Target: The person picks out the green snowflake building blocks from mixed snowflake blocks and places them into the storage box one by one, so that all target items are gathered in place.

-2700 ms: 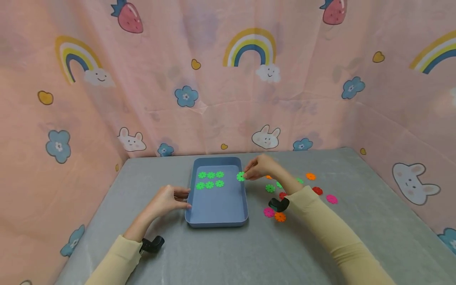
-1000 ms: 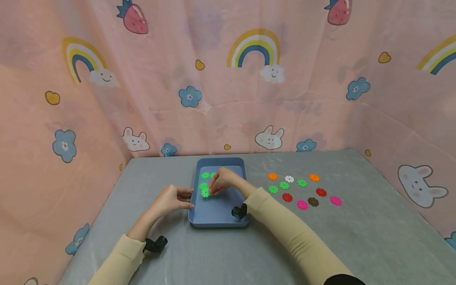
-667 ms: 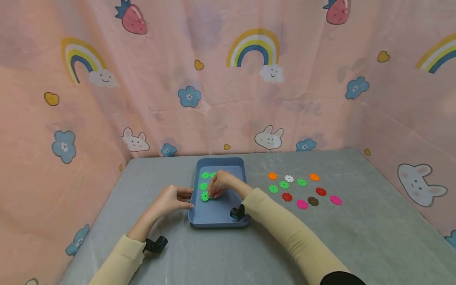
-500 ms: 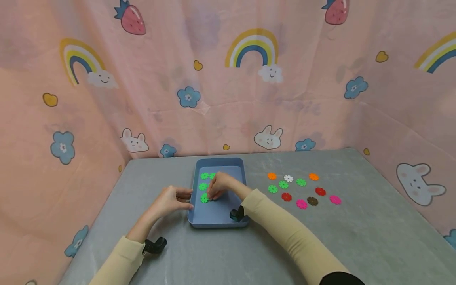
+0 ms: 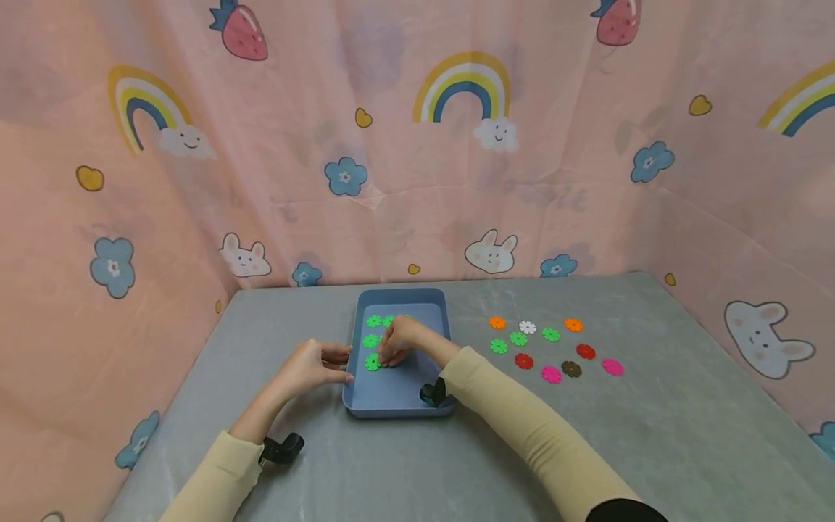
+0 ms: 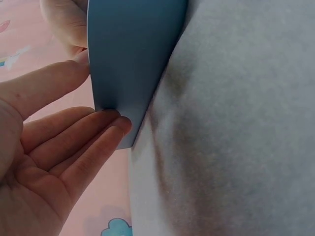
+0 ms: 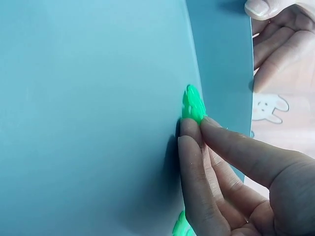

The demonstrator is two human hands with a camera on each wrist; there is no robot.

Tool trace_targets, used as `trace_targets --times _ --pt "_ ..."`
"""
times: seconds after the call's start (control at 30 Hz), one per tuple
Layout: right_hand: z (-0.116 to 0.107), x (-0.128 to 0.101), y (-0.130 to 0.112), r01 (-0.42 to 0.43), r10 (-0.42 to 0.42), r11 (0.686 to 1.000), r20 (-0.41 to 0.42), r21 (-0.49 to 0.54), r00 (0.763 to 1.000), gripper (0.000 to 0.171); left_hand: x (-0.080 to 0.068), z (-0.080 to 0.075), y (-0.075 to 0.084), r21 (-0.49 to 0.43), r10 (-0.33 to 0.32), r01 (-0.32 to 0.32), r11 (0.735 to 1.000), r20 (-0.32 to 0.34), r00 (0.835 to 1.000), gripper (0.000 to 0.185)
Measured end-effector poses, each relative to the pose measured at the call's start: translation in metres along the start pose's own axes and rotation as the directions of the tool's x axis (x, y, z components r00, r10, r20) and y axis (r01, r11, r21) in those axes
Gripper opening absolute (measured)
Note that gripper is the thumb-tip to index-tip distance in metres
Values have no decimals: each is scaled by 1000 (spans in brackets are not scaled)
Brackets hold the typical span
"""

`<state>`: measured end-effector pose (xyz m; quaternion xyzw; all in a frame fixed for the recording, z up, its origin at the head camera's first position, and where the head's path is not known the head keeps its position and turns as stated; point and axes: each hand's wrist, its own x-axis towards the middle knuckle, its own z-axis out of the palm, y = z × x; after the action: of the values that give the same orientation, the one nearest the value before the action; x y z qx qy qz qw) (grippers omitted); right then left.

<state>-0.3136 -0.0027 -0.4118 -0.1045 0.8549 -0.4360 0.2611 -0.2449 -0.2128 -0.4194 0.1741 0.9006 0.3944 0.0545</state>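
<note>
My right hand (image 5: 403,341) is over the blue-grey tray (image 5: 417,397) and pinches a green flower-shaped disc (image 5: 372,362) between thumb and fingertips. In the right wrist view this disc (image 7: 193,104) stands tilted close to the tray floor beside the side wall. More green flower discs (image 5: 371,341) lie in rows behind it, some hidden by the hand. At the tray's left side my left hand (image 5: 314,365) touches the wall with fairly straight fingers; in the left wrist view the thumb is at the rim and the fingertips (image 6: 123,123) rest against the outer wall.
Right of the tray, loose flower discs lie scattered on the grey table (image 5: 313,478): green (image 5: 518,338), orange (image 5: 498,322), white (image 5: 527,328), red (image 5: 524,361), pink (image 5: 551,374) and brown (image 5: 571,369). A pink patterned curtain (image 5: 417,210) hangs behind the table.
My right hand has carried the green disc from the tray's right edge leftward and then nearer, to below the left column of discs. The left hand has stayed at the tray's side.
</note>
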Motion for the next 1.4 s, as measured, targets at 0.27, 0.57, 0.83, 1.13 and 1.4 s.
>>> trace_targets --times 0.27,0.57,0.83,1.13,1.4 --pt "1 1 0 24 -24 999 -2 -35 1000 5 -1 -1 1 -5 -6 6 1000 3 1000 53" --pt "2 1 1 31 -32 998 -17 -57 999 6 -1 0 1 -7 -6 6 1000 7 1000 53" --pt "1 0 1 43 -44 998 -11 -47 999 6 -1 -1 1 -3 -9 9 1000 -1 1000 54" --pt "1 0 1 39 -40 997 -18 -74 999 6 -2 0 1 -7 -13 13 1000 4 1000 53" --pt "-4 -5 -1 55 -55 995 -3 -88 998 7 -2 0 0 -13 -19 20 1000 5 1000 54"
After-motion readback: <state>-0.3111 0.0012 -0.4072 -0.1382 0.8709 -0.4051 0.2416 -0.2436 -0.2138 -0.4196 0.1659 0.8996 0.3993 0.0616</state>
